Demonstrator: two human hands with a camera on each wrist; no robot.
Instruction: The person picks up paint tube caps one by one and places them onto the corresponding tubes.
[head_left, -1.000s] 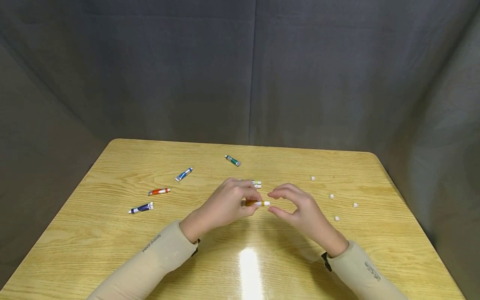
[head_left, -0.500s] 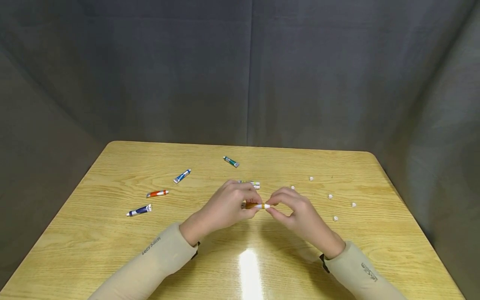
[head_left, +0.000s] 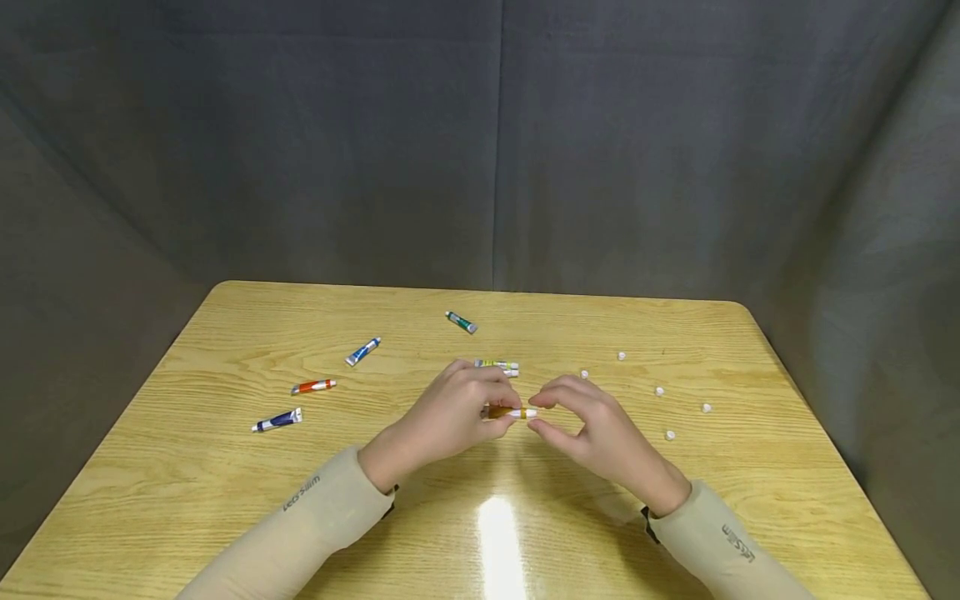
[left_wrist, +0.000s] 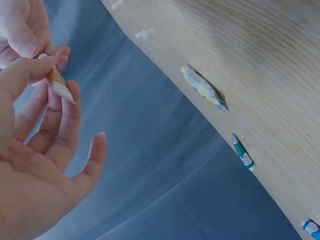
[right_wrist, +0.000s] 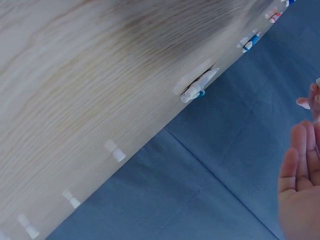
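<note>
A small orange paint tube [head_left: 504,412] with a white cap [head_left: 529,412] is held just above the wooden table [head_left: 225,467]. My left hand [head_left: 501,410] grips the tube's body. My right hand [head_left: 538,414] pinches the white cap end between thumb and forefinger. In the left wrist view the orange tube [left_wrist: 58,85] sits between the thumb and fingers of the left hand [left_wrist: 47,87], and the right hand's fingertips [left_wrist: 22,35] meet its top. The right wrist view shows only the right hand's fingers [right_wrist: 299,170] at the edge of the frame.
A yellow-green tube [head_left: 497,365] lies just behind the hands. Green [head_left: 461,322], blue [head_left: 363,351], red [head_left: 313,387] and dark blue [head_left: 277,420] tubes lie to the left. Several loose white caps [head_left: 659,391] are scattered to the right, one [head_left: 583,374] near my right hand.
My right hand has moved left from a small gap to the tube and now pinches its white cap. The left hand has kept its hold and hardly moved.
</note>
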